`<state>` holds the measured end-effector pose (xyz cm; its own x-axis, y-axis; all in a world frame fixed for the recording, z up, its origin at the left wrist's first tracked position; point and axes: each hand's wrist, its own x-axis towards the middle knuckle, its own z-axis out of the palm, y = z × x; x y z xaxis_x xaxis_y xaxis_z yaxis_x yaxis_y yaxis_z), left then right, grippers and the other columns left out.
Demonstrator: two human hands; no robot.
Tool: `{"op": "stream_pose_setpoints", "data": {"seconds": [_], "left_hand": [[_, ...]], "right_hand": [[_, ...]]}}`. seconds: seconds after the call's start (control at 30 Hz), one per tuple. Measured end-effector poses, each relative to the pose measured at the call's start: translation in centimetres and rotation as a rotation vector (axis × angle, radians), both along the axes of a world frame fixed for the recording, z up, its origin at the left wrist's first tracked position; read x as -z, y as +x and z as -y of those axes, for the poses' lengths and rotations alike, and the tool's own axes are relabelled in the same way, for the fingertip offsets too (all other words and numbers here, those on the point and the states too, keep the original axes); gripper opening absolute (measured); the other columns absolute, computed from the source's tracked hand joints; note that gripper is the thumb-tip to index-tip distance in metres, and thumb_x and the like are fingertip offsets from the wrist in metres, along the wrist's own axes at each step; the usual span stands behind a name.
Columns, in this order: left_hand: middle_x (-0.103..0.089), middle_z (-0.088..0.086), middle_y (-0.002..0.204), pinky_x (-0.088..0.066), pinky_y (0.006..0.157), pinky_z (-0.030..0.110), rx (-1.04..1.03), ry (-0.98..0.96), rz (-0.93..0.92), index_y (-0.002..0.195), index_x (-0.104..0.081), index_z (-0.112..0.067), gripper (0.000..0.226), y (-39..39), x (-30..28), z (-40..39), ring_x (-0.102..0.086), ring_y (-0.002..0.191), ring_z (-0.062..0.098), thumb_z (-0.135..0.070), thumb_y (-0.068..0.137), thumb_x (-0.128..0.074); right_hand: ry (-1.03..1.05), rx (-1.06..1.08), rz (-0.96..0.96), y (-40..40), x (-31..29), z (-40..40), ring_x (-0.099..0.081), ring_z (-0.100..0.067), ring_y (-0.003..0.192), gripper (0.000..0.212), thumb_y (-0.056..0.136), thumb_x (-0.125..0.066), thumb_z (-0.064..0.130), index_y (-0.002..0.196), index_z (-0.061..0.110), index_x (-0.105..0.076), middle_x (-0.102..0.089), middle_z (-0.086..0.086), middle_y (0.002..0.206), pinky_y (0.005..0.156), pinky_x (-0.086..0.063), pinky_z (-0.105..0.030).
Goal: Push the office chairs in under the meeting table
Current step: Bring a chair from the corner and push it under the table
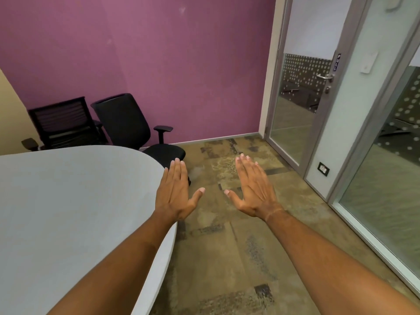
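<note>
A pale grey meeting table (68, 201) with a rounded end fills the left side. Beyond its far end stands a black office chair (127, 123) with armrests, its seat (166, 153) sticking out past the table edge. A second black chair with a mesh back (61, 123) stands to its left against the wall. My left hand (175, 192) is held out flat and open over the table's edge, holding nothing. My right hand (252, 187) is flat and open above the carpet. Neither hand touches a chair.
A purple wall (181, 64) runs behind the chairs. A glass door (302, 94) with a metal handle and glass partitions (386, 155) line the right side. Patterned brown carpet (227, 246) lies between table and glass.
</note>
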<state>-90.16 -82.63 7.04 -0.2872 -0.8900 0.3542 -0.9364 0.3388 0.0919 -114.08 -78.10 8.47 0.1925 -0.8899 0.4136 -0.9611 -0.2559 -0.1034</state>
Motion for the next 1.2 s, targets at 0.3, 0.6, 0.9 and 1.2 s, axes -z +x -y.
{"op": "stream_pose_setpoints", "data": {"seconds": [0.3,0.6,0.9,1.2], "left_hand": [[0.009,0.014,0.162,0.002,0.122,0.042,-0.056,0.051,0.003,0.153,0.008,-0.006,0.093,-4.0,0.8,18.5,0.012,0.149,0.025,-0.07,0.091,-0.022],[0.008,0.016,0.162,0.006,0.121,0.039,-0.143,0.057,0.023,0.152,0.007,-0.005,0.094,-7.6,1.3,33.7,0.011,0.149,0.026,-0.069,0.09,-0.02],[0.002,0.019,0.162,0.002,0.121,0.04,-0.325,0.03,-0.006,0.152,0.003,-0.001,0.095,-13.6,0.7,48.8,0.004,0.15,0.028,-0.068,0.092,-0.025],[0.003,0.018,0.162,0.0,0.122,0.041,-0.462,0.042,-0.007,0.152,0.003,-0.002,0.095,-15.8,0.3,62.5,0.006,0.15,0.027,-0.07,0.09,-0.022]], "right_hand": [[0.013,-0.029,0.002,-4.8,0.6,20.1,-0.005,-0.026,0.151,0.093,0.088,-0.033,0.064,0.155,0.005,-0.006,-0.009,-0.017,0.163,0.123,-0.007,-0.044],[0.022,-0.089,-0.012,-9.7,1.4,37.2,-0.005,-0.027,0.151,0.092,0.089,-0.029,0.065,0.155,0.005,-0.006,-0.01,-0.017,0.163,0.123,-0.006,-0.044],[0.023,-0.261,-0.054,-15.6,1.4,56.0,-0.004,-0.026,0.151,0.09,0.091,-0.032,0.063,0.155,0.006,-0.004,-0.008,-0.016,0.163,0.123,-0.002,-0.043],[0.051,-0.382,-0.044,-16.7,2.1,72.7,-0.004,-0.024,0.151,0.092,0.089,-0.03,0.066,0.155,0.007,-0.006,-0.009,-0.016,0.163,0.123,-0.007,-0.045]]}}
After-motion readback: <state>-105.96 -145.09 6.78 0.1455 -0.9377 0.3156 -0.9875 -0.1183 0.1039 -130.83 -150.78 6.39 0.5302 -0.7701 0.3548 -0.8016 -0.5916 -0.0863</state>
